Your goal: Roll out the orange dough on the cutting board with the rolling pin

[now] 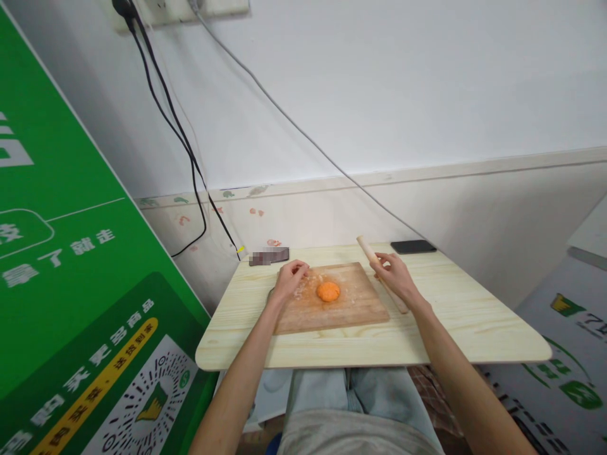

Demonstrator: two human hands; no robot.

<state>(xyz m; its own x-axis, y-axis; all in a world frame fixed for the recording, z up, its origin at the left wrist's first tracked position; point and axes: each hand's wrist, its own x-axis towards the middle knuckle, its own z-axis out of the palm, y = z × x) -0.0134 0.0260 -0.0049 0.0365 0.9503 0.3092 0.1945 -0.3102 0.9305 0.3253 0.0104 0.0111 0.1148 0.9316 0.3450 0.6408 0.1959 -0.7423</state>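
Observation:
A round, flattened lump of orange dough lies near the middle of a wooden cutting board. Pale crumbs or smears are scattered on the wood around it. My left hand is over the board's left part, apart from the dough, with its fingers curled together; whatever they pinch, if anything, is too small to make out. Along the board's right edge, a light wooden rolling pin lies at a slant. My right hand has its fingers closed around the pin's upper half.
Two phones lie at the table's back edge, one dark phone at right and another phone at left. The pale table stands against a wall. Cables hang from a socket strip. A green printed panel flanks the left side.

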